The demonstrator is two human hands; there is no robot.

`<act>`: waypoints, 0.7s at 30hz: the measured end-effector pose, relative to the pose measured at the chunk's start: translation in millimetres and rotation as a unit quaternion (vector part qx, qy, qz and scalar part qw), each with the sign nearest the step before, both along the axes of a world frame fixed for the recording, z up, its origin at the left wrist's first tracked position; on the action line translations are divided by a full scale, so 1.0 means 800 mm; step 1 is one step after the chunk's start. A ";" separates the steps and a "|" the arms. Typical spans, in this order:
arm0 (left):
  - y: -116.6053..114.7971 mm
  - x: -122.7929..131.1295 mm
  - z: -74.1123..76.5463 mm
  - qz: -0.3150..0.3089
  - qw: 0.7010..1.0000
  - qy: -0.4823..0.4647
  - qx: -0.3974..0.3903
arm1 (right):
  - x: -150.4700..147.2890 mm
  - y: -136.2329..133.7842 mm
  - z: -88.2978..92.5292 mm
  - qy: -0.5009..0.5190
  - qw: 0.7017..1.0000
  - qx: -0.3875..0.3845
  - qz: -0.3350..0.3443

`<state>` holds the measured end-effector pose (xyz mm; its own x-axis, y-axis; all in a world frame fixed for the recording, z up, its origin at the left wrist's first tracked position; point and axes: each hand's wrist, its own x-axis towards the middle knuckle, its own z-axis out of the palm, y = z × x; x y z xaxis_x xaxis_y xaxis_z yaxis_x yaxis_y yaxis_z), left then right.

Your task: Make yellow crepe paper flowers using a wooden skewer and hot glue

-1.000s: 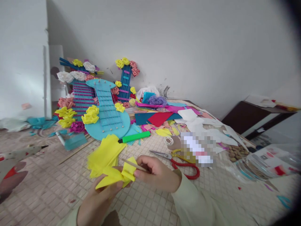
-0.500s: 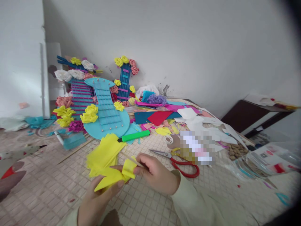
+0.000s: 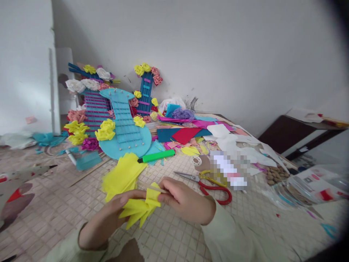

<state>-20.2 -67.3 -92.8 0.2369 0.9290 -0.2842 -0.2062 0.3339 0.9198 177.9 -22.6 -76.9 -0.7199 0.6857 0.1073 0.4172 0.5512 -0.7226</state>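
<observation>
My left hand (image 3: 109, 214) is closed on a folded piece of yellow crepe paper (image 3: 140, 209), thumb on top and fingers under it. My right hand (image 3: 185, 200) pinches a thin wooden stick (image 3: 156, 189) against the paper's upper fold. Both hands meet low in the middle of the view, above the tiled surface. A stack of yellow paper sheets (image 3: 122, 174) lies just behind the left hand.
Red-handled scissors (image 3: 209, 185) and a green highlighter (image 3: 156, 155) lie close behind my hands. Blue stick frames with paper flowers (image 3: 120, 120) stand at the back left. Felt sheets (image 3: 185, 134), white scraps and a clear jar (image 3: 291, 193) spread to the right.
My left hand turned over, its fingers coming on top of the yellow paper, and the folded piece now points downward. The right hand and stick stayed nearly in place.
</observation>
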 end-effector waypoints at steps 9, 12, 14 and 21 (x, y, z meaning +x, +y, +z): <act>0.001 0.013 -0.008 -0.040 0.969 0.228 0.089 | -0.010 -0.004 -0.003 0.034 0.997 -0.051 0.044; -0.001 0.009 -0.005 -0.035 0.970 0.216 0.107 | -0.010 -0.002 -0.003 0.037 0.998 -0.045 0.037; -0.002 0.007 -0.004 -0.025 0.971 0.209 0.116 | -0.010 -0.001 -0.005 0.031 0.999 -0.029 0.029; 0.002 0.001 0.005 0.005 0.966 0.219 0.141 | -0.018 -0.003 -0.012 -0.001 1.000 0.031 -0.001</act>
